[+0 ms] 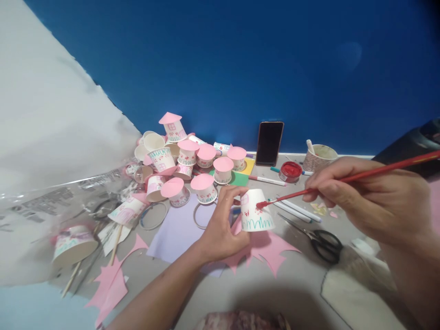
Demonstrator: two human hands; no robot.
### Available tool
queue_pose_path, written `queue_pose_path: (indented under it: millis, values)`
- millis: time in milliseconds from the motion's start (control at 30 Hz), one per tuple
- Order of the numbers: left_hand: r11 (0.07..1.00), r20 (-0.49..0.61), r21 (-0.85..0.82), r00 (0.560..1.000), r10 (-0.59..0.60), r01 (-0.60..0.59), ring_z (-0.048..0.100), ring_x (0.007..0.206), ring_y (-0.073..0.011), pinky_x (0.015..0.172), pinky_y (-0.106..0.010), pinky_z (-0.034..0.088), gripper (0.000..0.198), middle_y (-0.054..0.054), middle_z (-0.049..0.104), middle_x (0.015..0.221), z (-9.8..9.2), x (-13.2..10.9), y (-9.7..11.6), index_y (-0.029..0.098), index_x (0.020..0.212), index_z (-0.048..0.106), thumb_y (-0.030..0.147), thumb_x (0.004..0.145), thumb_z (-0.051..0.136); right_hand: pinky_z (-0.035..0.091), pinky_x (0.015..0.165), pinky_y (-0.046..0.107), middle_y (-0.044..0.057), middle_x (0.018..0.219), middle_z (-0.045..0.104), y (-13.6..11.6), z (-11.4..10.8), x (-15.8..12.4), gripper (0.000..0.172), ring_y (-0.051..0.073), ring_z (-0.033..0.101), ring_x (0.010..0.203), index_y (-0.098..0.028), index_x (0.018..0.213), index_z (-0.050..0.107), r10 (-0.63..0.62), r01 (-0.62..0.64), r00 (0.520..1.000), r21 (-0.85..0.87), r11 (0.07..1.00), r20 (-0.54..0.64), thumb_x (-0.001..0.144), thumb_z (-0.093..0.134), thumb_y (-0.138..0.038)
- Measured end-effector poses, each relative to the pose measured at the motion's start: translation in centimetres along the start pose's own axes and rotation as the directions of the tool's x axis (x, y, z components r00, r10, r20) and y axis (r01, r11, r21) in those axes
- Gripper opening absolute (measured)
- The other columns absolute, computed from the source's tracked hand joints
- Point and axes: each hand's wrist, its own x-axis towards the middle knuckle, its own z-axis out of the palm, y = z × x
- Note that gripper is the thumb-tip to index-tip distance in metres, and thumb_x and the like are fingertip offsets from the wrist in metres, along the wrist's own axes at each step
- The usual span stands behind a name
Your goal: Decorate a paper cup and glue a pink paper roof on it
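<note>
My left hand (225,224) is wrapped around the left side of a white paper cup (254,215), which stands upside down in its grip. Green zigzag strokes run along the cup's rim, with red dabs and a pink window drawn above them. Between the fingers of my right hand (371,197) is a red-handled paintbrush (371,174). Its red-coated bristles meet the cup's side, or come very close to it. Beyond the right hand sits an open jar of red paint (290,171).
Several decorated cups with pink paper roofs (202,183) crowd the left. A phone (270,143) leans on the blue wall, left of a cup (319,156). Black-handled scissors (323,243), markers (295,211) and pink paper scraps (271,252) lie around the hands.
</note>
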Motion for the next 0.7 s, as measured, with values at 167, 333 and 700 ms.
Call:
queue_pose_path:
  millis: [167,333,700]
  values:
    - [1.0,0.007,-0.004,1.0,0.014,-0.014,0.051,0.13,-0.0296,0.109,-0.048,0.05,0.076,-0.009,0.05,0.136,-0.05,-0.04,-0.13,0.03,0.138,0.05,0.005,0.069,0.069,0.047,0.056,0.022,-0.006,0.071,0.071,0.19,-0.28,-0.16,0.016,0.009,0.065,0.063,-0.028,0.082,0.072,0.015,-0.014,1.0,0.008,1.0,-0.022,0.098,0.069,-0.03]
    - [1.0,0.007,0.014,1.0,0.007,-0.007,0.052,0.13,-0.0299,0.107,-0.048,0.05,0.075,-0.009,0.049,0.136,0.02,-0.05,0.05,0.029,0.137,0.051,0.005,0.069,0.067,0.047,0.054,0.023,-0.006,0.071,0.071,0.15,0.0,0.01,0.018,0.01,0.063,0.058,-0.028,0.081,0.072,-0.02,0.019,0.999,0.027,0.999,0.035,0.098,0.067,-0.029]
    - [1.0,0.013,-0.006,1.0,-0.013,0.013,0.049,0.132,-0.0303,0.109,-0.049,0.049,0.076,-0.008,0.048,0.136,-0.06,-0.12,-0.29,0.031,0.139,0.049,0.005,0.07,0.068,0.044,0.047,0.028,-0.003,0.07,0.072,-0.31,-0.65,-0.15,0.019,0.013,0.062,0.057,-0.029,0.079,0.074,0.04,-0.04,0.998,-0.004,0.999,-0.055,0.097,0.069,-0.031]
